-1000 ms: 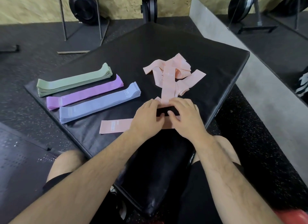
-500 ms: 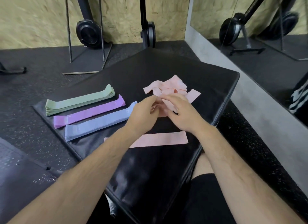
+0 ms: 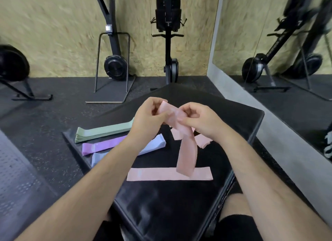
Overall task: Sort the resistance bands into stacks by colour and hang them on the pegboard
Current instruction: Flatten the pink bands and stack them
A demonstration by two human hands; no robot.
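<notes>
My left hand (image 3: 147, 120) and my right hand (image 3: 203, 122) both pinch the top of a pink band (image 3: 186, 151), which hangs down above the black mat (image 3: 161, 205). A flat pink band (image 3: 154, 174) lies on the mat below it. The loose pink pile (image 3: 202, 142) lies behind, partly hidden by my right hand. To the left lie a green stack (image 3: 102, 133), a purple stack (image 3: 100, 146) and a blue stack (image 3: 154, 144), the last partly under my left forearm. No pegboard is in view.
The mat rests on dark rubber floor (image 3: 45, 133). Rowing machines (image 3: 115, 68) stand upright against the chipboard wall behind. A mirror (image 3: 287, 43) with a grey ledge runs along the right side. My knees sit under the mat's near edge.
Both hands rose from the pink pile, lifting one pink band into the air. The view tilted upward, showing more of the wall.
</notes>
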